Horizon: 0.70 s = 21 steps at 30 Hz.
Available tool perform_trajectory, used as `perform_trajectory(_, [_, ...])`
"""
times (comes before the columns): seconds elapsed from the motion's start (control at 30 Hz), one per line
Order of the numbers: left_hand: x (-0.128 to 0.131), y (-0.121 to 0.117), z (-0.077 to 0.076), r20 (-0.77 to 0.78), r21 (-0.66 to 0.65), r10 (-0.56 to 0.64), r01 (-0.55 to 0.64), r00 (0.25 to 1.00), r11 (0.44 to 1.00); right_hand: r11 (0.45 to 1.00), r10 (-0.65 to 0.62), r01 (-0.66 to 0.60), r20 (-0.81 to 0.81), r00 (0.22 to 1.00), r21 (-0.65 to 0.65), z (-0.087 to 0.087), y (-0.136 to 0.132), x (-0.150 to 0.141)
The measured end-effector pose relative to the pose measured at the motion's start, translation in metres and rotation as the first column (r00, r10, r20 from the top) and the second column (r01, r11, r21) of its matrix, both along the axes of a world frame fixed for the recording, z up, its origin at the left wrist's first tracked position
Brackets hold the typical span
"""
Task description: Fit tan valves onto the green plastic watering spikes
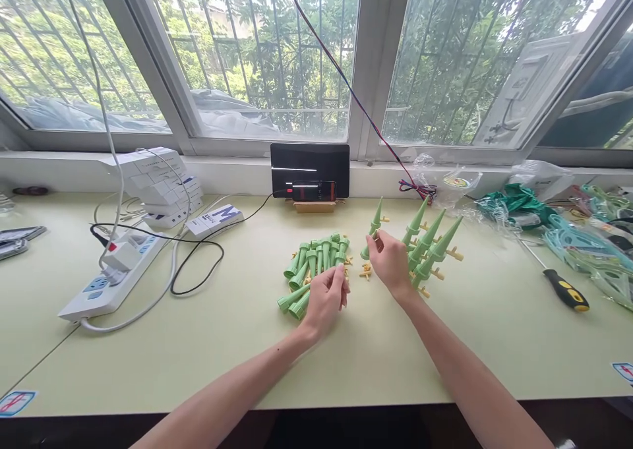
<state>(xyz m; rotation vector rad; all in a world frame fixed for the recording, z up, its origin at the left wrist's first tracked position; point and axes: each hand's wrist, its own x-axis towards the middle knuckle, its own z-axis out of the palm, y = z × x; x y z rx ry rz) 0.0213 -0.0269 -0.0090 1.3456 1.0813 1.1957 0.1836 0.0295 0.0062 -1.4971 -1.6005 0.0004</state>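
Note:
Over the near right edge of a pile of green plastic cone spikes [301,274], my left hand [326,297] has its fingers pressed together. What they hold, if anything, is hidden. My right hand [390,258] is closed on the lower part of a green cone spike [376,215], which points upward and has a small yellow fitting [384,219] on its side. Just right of that hand, several upright green spikes with yellow side fittings [438,248] stand grouped together. Loose yellow fittings [365,272] lie between my two hands.
A tablet [309,162] with a phone [314,191] before it stands at the back. At left are a white power strip [119,277], cables and a small white box [215,219]. A screwdriver [566,289] and plastic-bagged parts [583,238] lie at right.

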Motion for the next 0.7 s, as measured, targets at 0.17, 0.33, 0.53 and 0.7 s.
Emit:
perform_trajectory(0.17, [-0.001, -0.001, 0.000, 0.013, -0.004, 0.002, -0.002, 1.000, 1.000, 0.998, 0.040, -0.041, -0.028, 0.999, -0.043, 0.004, 0.013, 0.007])
perform_trajectory(0.33, [-0.001, -0.003, 0.001, 0.009, -0.007, -0.013, 0.013, 1.000, 1.000, 0.994, 0.067, -0.071, -0.045, 0.997, -0.083, -0.002, 0.020, 0.013])
perform_trajectory(0.53, [0.001, -0.003, 0.000, 0.000, -0.021, -0.019, 0.019, 1.000, 1.000, 0.984, 0.119, -0.124, -0.051, 0.992, -0.130, -0.009, 0.031, 0.014])
perform_trajectory(0.7, [0.000, -0.003, -0.001, -0.003, -0.020, -0.025, 0.025, 1.000, 0.999, 0.971, 0.169, -0.171, -0.029, 0.985, -0.169, -0.016, 0.043, 0.017])
